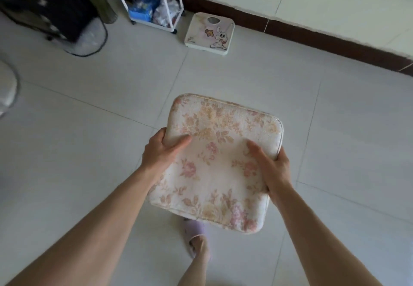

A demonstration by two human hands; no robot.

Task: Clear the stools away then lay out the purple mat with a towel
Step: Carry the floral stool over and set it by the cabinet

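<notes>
A square stool with a cream, pink-flowered cushion top is held up over the tiled floor, seen from above. My left hand grips its left edge, thumb on top. My right hand grips the right edge, thumb lying on the cushion. The stool's legs are hidden under the seat. No purple mat or towel is in view.
A bathroom scale with a rabbit picture lies on the floor by the wall. A white wheeled rack with packets stands at the back. A standing fan base is at the back left. My foot in a lilac slipper is below the stool.
</notes>
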